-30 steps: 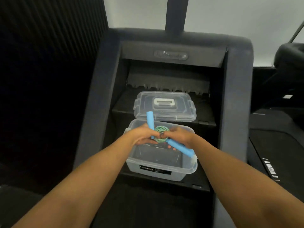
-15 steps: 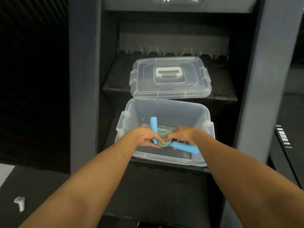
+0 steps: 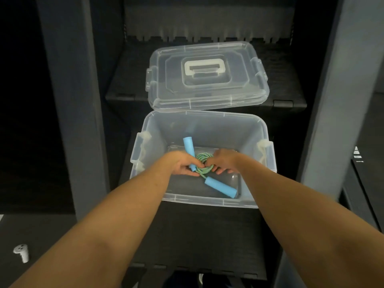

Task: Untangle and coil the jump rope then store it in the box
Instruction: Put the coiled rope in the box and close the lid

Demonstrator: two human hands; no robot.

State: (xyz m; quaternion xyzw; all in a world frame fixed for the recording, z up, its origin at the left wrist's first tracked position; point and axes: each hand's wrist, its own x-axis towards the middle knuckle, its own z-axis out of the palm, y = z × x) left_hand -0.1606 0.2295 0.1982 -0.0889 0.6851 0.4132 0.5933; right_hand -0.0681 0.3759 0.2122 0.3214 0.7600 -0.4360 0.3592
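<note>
Already the jump rope is coiled and held low inside the box, gripped by the left hand and right hand; only release is left; the lid lies beyond.

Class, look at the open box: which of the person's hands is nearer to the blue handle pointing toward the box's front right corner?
Right. The right hand sits just above that handle, its fingers on the rope coil. The left hand is farther left, gripping the other handle.

jump rope: green coil, blue handles, inside box | box: clear, open
</note>
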